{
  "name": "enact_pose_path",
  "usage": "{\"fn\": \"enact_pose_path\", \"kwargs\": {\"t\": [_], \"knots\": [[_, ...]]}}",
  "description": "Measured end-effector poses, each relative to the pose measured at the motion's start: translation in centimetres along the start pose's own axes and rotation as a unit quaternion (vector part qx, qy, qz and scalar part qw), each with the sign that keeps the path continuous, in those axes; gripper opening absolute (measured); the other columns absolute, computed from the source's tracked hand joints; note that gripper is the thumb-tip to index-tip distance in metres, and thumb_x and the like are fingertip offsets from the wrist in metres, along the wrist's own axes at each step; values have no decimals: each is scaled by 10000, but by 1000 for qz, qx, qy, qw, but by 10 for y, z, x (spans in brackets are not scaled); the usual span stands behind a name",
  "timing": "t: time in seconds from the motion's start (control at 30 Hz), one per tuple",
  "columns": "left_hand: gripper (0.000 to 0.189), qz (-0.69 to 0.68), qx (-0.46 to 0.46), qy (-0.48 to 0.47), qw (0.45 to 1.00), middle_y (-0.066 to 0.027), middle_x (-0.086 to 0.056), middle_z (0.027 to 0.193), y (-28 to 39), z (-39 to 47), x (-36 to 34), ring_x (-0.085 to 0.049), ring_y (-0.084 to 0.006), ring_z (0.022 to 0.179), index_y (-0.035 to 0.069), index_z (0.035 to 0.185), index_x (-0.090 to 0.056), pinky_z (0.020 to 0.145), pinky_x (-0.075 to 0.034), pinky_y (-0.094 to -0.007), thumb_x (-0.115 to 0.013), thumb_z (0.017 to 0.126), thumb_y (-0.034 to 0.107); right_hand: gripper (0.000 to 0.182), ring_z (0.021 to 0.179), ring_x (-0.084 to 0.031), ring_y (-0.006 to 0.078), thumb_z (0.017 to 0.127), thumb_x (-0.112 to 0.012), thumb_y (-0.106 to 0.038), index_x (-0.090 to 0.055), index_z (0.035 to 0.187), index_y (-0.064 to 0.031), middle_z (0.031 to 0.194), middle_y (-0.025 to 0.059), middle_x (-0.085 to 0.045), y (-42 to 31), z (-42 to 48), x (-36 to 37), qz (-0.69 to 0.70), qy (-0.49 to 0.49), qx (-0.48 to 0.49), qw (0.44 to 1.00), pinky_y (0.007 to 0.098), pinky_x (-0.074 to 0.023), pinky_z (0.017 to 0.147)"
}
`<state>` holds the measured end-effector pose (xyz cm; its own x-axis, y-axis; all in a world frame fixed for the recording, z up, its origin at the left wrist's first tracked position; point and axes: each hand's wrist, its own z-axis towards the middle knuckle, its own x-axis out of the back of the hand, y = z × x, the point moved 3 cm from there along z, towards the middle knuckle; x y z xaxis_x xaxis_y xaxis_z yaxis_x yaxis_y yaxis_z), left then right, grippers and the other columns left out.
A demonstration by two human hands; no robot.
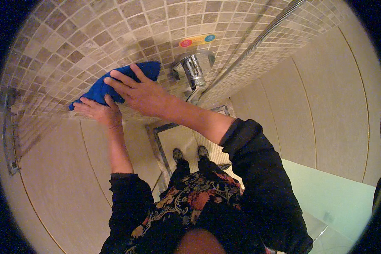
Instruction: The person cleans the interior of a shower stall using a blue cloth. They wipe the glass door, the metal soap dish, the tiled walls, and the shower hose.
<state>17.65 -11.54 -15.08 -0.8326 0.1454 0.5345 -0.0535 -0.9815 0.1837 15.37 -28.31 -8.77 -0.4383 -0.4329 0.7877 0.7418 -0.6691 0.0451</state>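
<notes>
A blue cloth [101, 88] lies spread against the mosaic-tiled wall [123, 35], left of a chrome shower mixer tap [193, 71]. My right hand [143, 92] presses flat on the middle of the cloth, its fingers spread. Lower down, my left hand [100, 111] rests on the cloth's lower left edge, with fingers extended and the thumb apart. Neither hand is curled around the cloth; both hold it to the tiles with open fingers. The cloth's right corner reaches close to the tap.
A metal shower hose [266, 33] runs diagonally on the right. A sticker with red and blue circles [197, 41] is above the tap. A metal rack or rail [9, 133] is at the far left, a pale green glass panel [330, 193] at lower right. My shoes [203, 151] stand on the ribbed floor.
</notes>
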Motion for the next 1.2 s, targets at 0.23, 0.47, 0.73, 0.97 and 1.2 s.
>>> {"fn": "enact_pose_path", "kwargs": {"t": [0.23, 0.47, 0.73, 0.97, 1.2], "knots": [[793, -23, 118, -10, 993, -335, -91, 1360, 13, -13, 1, -121, -472, 1261, -54, 1333, -142, 1034, -138, -492, -573, 747, 263, 372, 1274, -239, 223, 707, -534, -178, -589, 1055, -61, 1354, 32, -329, -8, -17, -34, -8, 23, -12, 1000, 522, -245, 978], [741, -63, 233, -51, 969, -323, -64, 1370, 19, -34, -12, -127, -436, 1275, -48, 1341, -83, 1043, -143, -441, -503, 767, 159, 369, 1300, -196, 241, 730, -512, -163, -570, 1076, -50, 1389, 61, -276, -11, -22, -45, -14, -45, -6, 999, 553, -225, 974], [733, -181, 264, -13, 947, -315, 19, 1376, 27, -29, -16, -60, -439, 1285, -53, 1341, -27, 1054, -123, -419, -460, 766, 87, 348, 1117, -458, 301, 692, -551, -83, -570, 1034, -21, 1229, 126, -469, -32, -37, -12, 147, -72, -150, 975, 502, -316, 929], [763, -191, 237, -20, 952, -301, 39, 1385, 19, -33, -13, -44, -435, 1289, -47, 1346, -35, 1060, -98, -409, -468, 733, 92, 277, 844, -610, 226, 794, -597, -238, -588, 957, -13, 915, 106, -628, -14, -65, -88, 544, 3, -488, 682, 331, -471, 701], [792, -330, 246, -10, 911, -215, -88, 1415, -11, -65, -33, -59, -345, 1316, -13, 1354, -118, 1071, -27, -392, -476, 647, 8, 280, 796, -625, 225, 824, -557, -267, -578, 976, -33, 912, 97, -629, 10, -63, -138, 645, 61, -575, 499, 340, -481, 683]]}}
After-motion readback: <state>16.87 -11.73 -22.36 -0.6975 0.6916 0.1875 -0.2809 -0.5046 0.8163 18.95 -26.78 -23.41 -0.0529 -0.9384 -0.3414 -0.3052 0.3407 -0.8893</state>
